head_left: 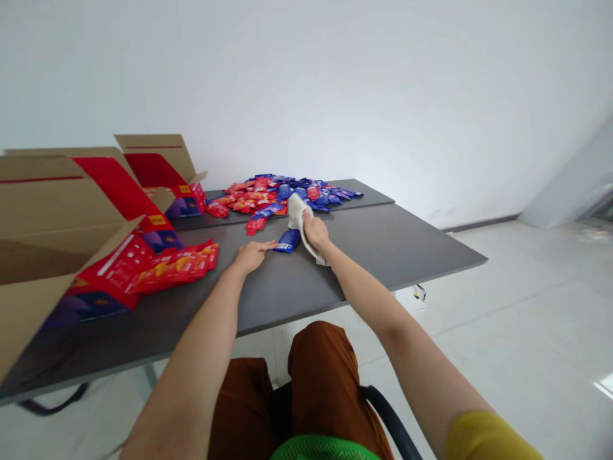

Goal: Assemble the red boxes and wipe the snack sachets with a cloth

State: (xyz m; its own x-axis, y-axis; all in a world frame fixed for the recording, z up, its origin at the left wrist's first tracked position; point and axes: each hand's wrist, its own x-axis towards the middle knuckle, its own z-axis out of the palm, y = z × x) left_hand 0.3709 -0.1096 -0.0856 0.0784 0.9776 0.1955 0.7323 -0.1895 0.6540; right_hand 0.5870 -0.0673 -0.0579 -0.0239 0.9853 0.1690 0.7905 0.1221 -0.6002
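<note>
My left hand [251, 255] lies flat on the grey table [306, 275] with its fingers apart, holding nothing, and its fingertips reach close to a blue sachet [288, 241]. My right hand [316, 233] grips a crumpled white cloth [297, 217], whose end trails down past the wrist. That blue sachet lies just below and to the left of my right hand. Further back, a heap of mixed red and blue sachets [282, 195] spreads across the far table section, and its nearest edge is close to the cloth.
Open cardboard boxes with red inner flaps [122, 191] crowd the table's left side. A row of red sachets [177, 265] lies against the nearest box. The table's near and right edges drop to a pale tiled floor [502, 332]. A black chair armrest [390, 421] sits below.
</note>
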